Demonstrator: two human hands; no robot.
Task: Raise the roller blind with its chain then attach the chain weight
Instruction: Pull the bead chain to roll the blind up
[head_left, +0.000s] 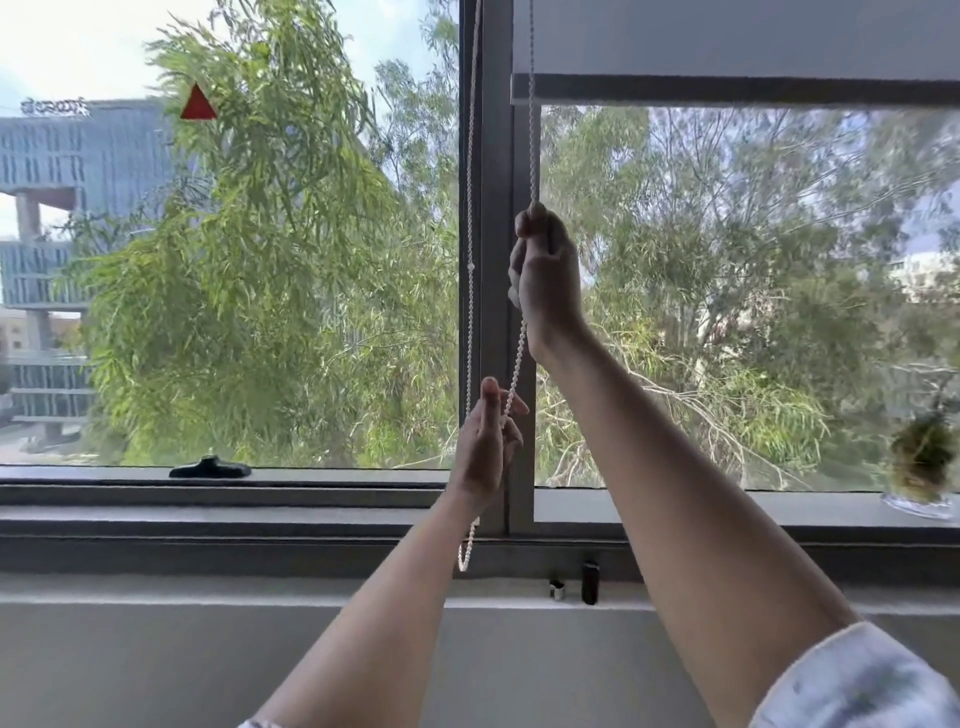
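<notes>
The grey roller blind (727, 36) hangs at the top right, its bottom bar (727, 91) high on the window. A white bead chain (531, 130) drops from above along the dark window post. My right hand (545, 270) is raised and shut on the chain's near strand. Lower down, my left hand (488, 447) has its fingers spread, and the chain runs between its thumb and fingertips. The far strand (470, 208) hangs free beside the post. The chain's loop (465, 551) dangles just above the sill. A small dark upright piece (590, 583) stands on the sill; I cannot tell whether it is the chain weight.
A small metal clip-like item (557, 590) stands next to the dark piece on the sill. A black window handle (210, 467) lies on the left frame. A glass with a plant (922, 467) sits at the far right of the ledge. Trees and a building show outside.
</notes>
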